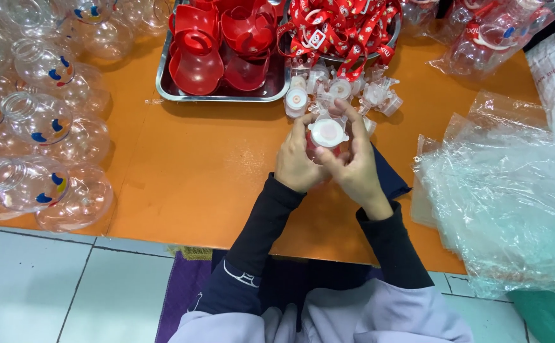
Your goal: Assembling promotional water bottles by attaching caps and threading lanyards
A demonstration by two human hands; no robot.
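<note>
1. Left hand (298,162) and right hand (354,166) both grip one white cap (328,133), its round face up toward the camera, above the table's middle.
2. Orange table (195,178); white tiled floor (48,286).
3. One metal tray (163,82) of red lids (196,60); loose caps (344,92), count unclear.

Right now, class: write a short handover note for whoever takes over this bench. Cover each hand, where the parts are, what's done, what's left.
Left hand and right hand: together gripping a red piece with a white cap on top.
Spare white caps: heaped just beyond the hands.
Red pieces: in the metal tray.
Clear bottles: piled left.
Done: cap sits on top.
Left: many loose parts.
</note>
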